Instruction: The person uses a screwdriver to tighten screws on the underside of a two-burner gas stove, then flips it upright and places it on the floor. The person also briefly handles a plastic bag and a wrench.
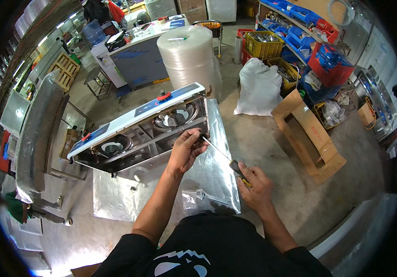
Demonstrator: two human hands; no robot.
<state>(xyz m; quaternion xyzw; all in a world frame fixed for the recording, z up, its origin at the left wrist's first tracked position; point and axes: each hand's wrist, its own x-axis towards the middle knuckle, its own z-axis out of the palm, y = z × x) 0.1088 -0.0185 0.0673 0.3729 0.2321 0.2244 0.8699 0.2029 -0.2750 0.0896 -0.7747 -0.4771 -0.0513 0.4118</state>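
Note:
A two-burner gas stove [136, 110] stands tipped on its edge, its open underside toward me and red knobs on its white-and-blue front panel. At its right corner, my left hand [189, 151] is closed, pinching a small black part [203, 137], perhaps a rubber foot. My right hand [256, 188] grips the black-and-yellow handle of a screwdriver [239, 171]. The long shaft points up and left, its tip at the black part between my left fingers. Nearer to me on the foil-covered table [115, 196] lie a wrench [213, 197] and a small clear plastic bag [188, 201].
Beyond the stove stands a big bubble-wrap roll [184, 57], with a grey desk [138, 64] behind. To the right are a white sack [258, 87], an open cardboard frame [309, 138] and shelves of blue bins [295, 34]. A person in green [17, 207] is at far left.

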